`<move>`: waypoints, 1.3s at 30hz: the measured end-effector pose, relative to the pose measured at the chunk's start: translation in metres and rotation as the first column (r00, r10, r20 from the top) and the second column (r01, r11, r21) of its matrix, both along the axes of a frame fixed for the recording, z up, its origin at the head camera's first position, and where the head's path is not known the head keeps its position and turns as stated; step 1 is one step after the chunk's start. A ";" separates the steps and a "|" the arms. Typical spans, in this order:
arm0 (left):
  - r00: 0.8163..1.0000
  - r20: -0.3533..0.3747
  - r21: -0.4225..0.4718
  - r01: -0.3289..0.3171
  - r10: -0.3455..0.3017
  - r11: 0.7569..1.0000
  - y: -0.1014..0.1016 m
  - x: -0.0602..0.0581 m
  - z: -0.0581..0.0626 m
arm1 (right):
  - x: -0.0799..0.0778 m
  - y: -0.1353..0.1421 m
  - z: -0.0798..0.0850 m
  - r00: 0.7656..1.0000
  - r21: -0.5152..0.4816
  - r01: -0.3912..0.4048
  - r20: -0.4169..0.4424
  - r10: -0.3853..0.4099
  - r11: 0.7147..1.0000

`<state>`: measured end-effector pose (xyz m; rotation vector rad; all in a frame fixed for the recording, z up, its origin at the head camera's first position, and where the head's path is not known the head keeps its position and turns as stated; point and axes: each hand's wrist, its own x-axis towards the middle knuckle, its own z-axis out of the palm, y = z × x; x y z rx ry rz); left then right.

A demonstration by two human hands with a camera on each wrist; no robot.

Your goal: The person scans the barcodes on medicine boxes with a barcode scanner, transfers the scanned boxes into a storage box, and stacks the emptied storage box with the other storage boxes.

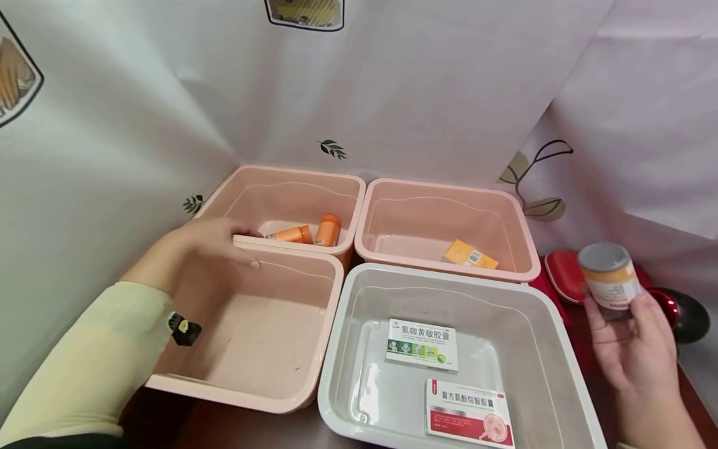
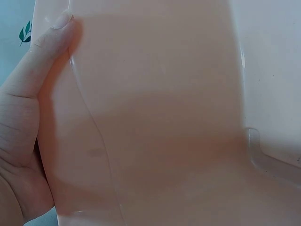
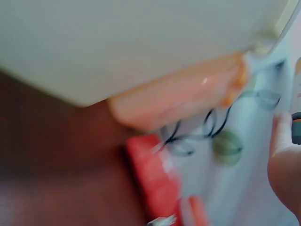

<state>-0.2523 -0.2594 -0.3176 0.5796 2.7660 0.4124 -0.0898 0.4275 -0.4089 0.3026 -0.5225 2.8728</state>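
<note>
My left hand [image 1: 215, 240] grips the rim of the near-left pink bin [image 1: 258, 340], its thumb inside the wall in the left wrist view. That bin appears tilted. Off to the right, my right hand [image 1: 636, 343] holds a small round jar [image 1: 608, 284] with a grey end, an orange band and a pale label. The jar is raised beside the grey bin [image 1: 530, 368]. Inside the grey bin lie a green-and-white medicine box [image 1: 422, 345] and a red-and-white medicine box [image 1: 469, 413]. Only an edge of the jar shows in the right wrist view, which is blurred.
Behind, the far-left pink bin [image 1: 303, 176] contains an orange bottle [image 1: 328, 231] and another orange bottle [image 1: 294, 235]. A yellow box [image 1: 470, 254] lies in the far-right pink bin [image 1: 443, 187]. A red case [image 1: 565, 274] and a dark rounded object [image 1: 691, 317] sit at the right.
</note>
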 end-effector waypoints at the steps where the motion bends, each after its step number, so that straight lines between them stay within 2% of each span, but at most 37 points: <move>1: 1.000 0.003 0.004 -0.002 0.002 1.000 0.000 0.000 0.000 | -0.002 -0.004 0.010 1.000 0.051 0.017 -0.019 -0.016 0.999; 5: 1.000 0.002 0.003 -0.002 0.002 1.000 -0.001 0.001 0.000 | -0.011 -0.020 0.046 0.994 0.204 0.076 -0.095 -0.058 0.976; 8: 1.000 -0.005 -0.004 -0.002 0.002 1.000 -0.002 0.000 -0.001 | -0.019 -0.033 0.072 0.988 0.327 0.123 -0.128 -0.085 0.937; 12: 1.000 -0.004 -0.006 -0.003 0.003 1.000 0.000 -0.003 -0.002 | -0.030 -0.047 0.100 0.987 0.523 0.147 -0.132 -0.090 0.839; 15: 1.000 0.002 -0.001 0.001 -0.001 1.000 0.002 -0.004 -0.003 | -0.040 -0.057 0.115 0.994 0.606 0.068 -0.112 0.001 0.793; 17: 1.000 0.002 0.003 0.005 -0.005 1.000 0.005 -0.005 -0.003 | -0.048 -0.063 0.123 0.992 0.613 -0.027 -0.084 0.100 0.789; 19: 1.000 0.003 0.008 0.004 -0.004 1.000 0.007 -0.005 -0.003 | -0.056 -0.068 0.131 0.982 0.623 -0.116 -0.042 0.181 0.773; 22: 1.000 0.001 0.008 -0.004 0.004 1.000 0.009 -0.006 -0.004 | -0.067 -0.076 0.142 0.975 0.650 -0.186 0.027 0.222 0.737; 28: 1.000 0.002 0.004 -0.023 0.023 1.000 0.011 -0.008 -0.005 | -0.084 -0.106 0.157 0.977 0.741 -0.212 0.149 0.152 0.638; 31: 1.000 0.006 0.013 -0.021 0.021 1.000 0.010 -0.008 -0.005 | -0.090 -0.127 0.158 0.968 0.770 -0.251 0.185 0.171 0.586; 34: 1.000 0.011 0.017 -0.020 0.020 1.000 0.010 -0.008 -0.006 | -0.094 -0.152 0.156 0.948 0.761 -0.318 0.237 0.214 0.566; 36: 1.000 0.008 0.013 -0.016 0.015 1.000 0.009 -0.008 -0.006 | -0.098 -0.170 0.153 0.931 0.729 -0.364 0.281 0.232 0.579; 39: 1.000 0.008 0.004 -0.018 0.018 1.000 0.009 -0.009 -0.007 | -0.105 -0.197 0.145 0.914 0.715 -0.406 0.339 0.225 0.569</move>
